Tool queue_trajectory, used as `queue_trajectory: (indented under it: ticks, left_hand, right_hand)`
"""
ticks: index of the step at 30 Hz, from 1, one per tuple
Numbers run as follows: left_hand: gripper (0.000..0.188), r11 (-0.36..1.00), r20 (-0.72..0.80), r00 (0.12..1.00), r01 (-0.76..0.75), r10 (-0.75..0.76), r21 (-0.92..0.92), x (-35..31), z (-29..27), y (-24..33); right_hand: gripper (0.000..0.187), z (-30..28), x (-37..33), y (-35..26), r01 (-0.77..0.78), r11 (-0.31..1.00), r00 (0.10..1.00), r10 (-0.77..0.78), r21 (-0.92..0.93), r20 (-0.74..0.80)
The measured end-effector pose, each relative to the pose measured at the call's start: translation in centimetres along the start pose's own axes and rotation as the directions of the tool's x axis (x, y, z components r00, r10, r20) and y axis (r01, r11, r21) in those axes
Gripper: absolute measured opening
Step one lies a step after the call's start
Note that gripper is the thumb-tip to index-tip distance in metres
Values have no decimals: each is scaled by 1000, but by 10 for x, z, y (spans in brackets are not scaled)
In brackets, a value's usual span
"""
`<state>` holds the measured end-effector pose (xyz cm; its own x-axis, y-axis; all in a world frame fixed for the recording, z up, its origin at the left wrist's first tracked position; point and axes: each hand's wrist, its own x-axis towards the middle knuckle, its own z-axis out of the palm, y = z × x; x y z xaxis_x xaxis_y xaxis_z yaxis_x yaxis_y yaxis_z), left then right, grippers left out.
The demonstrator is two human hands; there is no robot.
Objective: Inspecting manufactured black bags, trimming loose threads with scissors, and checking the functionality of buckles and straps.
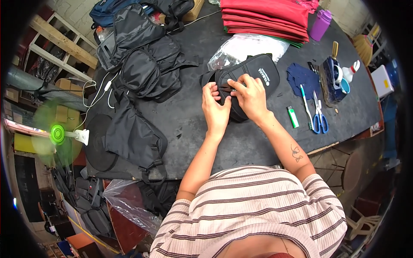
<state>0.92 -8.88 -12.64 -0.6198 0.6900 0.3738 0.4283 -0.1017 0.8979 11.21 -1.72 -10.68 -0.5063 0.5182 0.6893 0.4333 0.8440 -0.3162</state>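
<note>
A small black bag with white printing on its front lies tilted on the black table. My left hand grips its near left edge, thumb and fingers curled round the fabric. My right hand is closed over the front of the bag, with index finger and thumb pinching at the pocket opening. Both hands' fingertips are close together there. What lies between the right fingertips is too small to make out. Just beyond the bag is a clear plastic bag with white contents.
Several black bags are heaped at the left, beside a spinning green fan. Folded red fabric and a purple bottle stand at the back. Scissors, a toothbrush, a green lighter and dark cloth lie right.
</note>
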Motion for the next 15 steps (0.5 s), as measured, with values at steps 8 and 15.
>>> queue_trajectory:
  ticks: [8,15]
  left_hand:
    - [69,918,16,996,86,-86,-387,-7,5,-9]
    - [7,987,-95,995,-20,5,-159,-1,-1,-5]
  right_hand:
    - [15,23,6,14,-87,864,994,109,495,-15]
    - [18,-1,5,3,-273,819,955,292,504,43]
